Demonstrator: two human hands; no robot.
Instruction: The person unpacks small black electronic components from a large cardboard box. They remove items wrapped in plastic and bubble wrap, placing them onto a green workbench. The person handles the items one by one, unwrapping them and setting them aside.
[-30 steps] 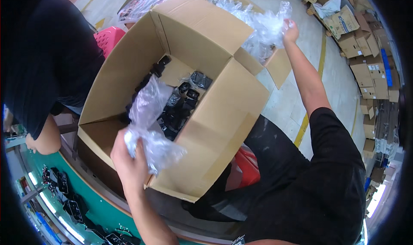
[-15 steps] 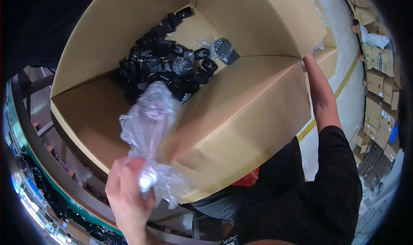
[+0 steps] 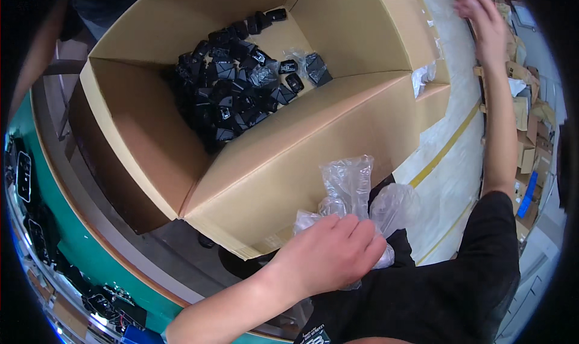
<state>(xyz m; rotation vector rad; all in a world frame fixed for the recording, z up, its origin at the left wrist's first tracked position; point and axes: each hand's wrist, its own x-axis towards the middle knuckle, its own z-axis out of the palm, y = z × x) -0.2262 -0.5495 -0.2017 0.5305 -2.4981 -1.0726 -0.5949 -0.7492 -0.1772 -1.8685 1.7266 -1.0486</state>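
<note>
My left hand point(image 3: 335, 250) is closed round crumpled clear plastic bags point(image 3: 350, 184), which bulge out above and beside the fingers. It is in front of the near side of a large open cardboard box point(image 3: 313, 154). Inside the box lies a heap of small black plastic parts point(image 3: 241, 84), a few of them wrapped in clear film. My right hand point(image 3: 485, 21) is raised to the right of the box, away from it. Its fingers are stretched out and somewhat blurred, with nothing visible in them.
A green-topped work surface point(image 3: 90, 241) curves along the left, carrying black parts. Another carton point(image 3: 435, 99) with clear plastic in it stands behind the big box. Yellow lines point(image 3: 449, 142) mark the pale floor; stacked cartons point(image 3: 525, 154) line the right. Another person's arm point(image 3: 39, 36) shows at upper left.
My left hand has moved right with the plastic bags, from over the box's near left edge to its outer front. My right hand has left the box's right corner and risen.
</note>
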